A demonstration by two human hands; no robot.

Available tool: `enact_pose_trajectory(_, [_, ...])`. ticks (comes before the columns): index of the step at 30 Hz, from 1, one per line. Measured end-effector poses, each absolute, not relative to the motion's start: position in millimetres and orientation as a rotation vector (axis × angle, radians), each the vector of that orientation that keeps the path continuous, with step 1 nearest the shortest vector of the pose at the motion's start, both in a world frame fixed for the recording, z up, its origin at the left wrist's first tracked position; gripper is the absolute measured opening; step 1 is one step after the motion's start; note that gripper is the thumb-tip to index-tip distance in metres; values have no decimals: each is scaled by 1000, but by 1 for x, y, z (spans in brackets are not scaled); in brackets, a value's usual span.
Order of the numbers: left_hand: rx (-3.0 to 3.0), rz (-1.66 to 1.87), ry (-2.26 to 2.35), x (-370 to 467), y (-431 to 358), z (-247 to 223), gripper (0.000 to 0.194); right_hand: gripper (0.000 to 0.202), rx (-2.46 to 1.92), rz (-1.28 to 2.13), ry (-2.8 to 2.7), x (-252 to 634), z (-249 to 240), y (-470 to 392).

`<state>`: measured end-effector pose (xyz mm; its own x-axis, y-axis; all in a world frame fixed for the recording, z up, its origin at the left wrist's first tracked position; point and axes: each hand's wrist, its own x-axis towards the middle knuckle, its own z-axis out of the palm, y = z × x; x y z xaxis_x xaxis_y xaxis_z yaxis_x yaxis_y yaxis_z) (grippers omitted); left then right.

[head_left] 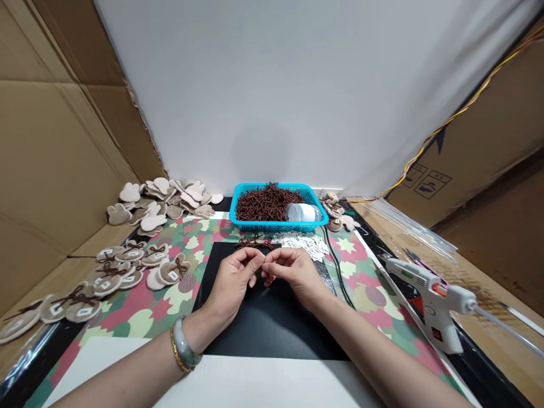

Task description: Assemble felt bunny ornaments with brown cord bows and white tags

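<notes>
Over the black mat (272, 334), my left hand (238, 272) and right hand (294, 272) meet, each grip pinched closed; I can't tell what sits between the fingertips. I judge this fine two-handed work, calling next for a light, steady pinch. Brown bows (255, 242) lie along the mat's far edge, just beyond my grip; white labels (304, 243) are heaped at its far right corner.

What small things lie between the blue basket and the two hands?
In the head view, small white labels and brown cord pieces lie between the blue basket and the left hand and right hand.
</notes>
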<state>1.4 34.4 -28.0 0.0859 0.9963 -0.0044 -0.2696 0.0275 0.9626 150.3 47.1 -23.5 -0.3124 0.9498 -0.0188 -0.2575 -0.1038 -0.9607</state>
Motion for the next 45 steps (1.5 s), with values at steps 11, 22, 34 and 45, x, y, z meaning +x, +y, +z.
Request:
enact_pose_trajectory(11, [1029, 1268, 958, 2, 33, -29, 31, 23, -829, 1700, -1089, 149, -28, 46])
enact_pose_trajectory(22, [939, 1190, 914, 0, 35, -27, 31, 24, -840, 1752, -1063, 148, -27, 44])
enact_pose_trajectory(34, [963, 1093, 878, -12, 43, -19, 30, 29, -836, 1738, -903, 149, -32, 49])
enact_pose_trajectory(45, [953, 1082, 894, -18, 50, -24, 24, 27, -814, 1726, -893, 151, -28, 50])
